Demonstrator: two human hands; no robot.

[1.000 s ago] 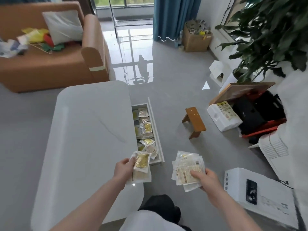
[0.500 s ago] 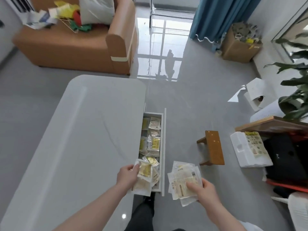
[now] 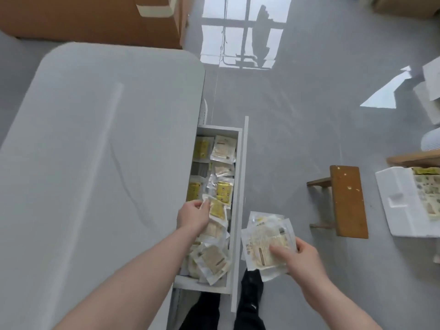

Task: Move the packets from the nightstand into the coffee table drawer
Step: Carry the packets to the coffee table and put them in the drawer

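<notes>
We are looking down on a pale grey, round-cornered coffee table (image 3: 95, 163) whose white side drawer (image 3: 238, 210) is standing pulled out; clear plastic packets with yellow and beige contents (image 3: 220, 167) are lying inside it in loose rows, some overlapping; our left hand (image 3: 194, 216) is reaching over the drawer, its fingers (image 3: 205, 206) pinching the edge of a clear packet with a yellow insert (image 3: 217, 209), which is hovering just above the packets already inside; our right hand (image 3: 300, 257) is holding, outside the drawer and over the grey floor (image 3: 297, 127), a fanned stack of clear packets with beige printed labels (image 3: 264, 241), the thumb pressing on top and the other fingers curling underneath; a small brown wooden stool (image 3: 346, 201) is standing on the floor to the right, well apart from the drawer; a white foam block (image 3: 400, 203) is lying beyond it; our dark trouser legs (image 3: 247, 303) are showing below the drawer front.
</notes>
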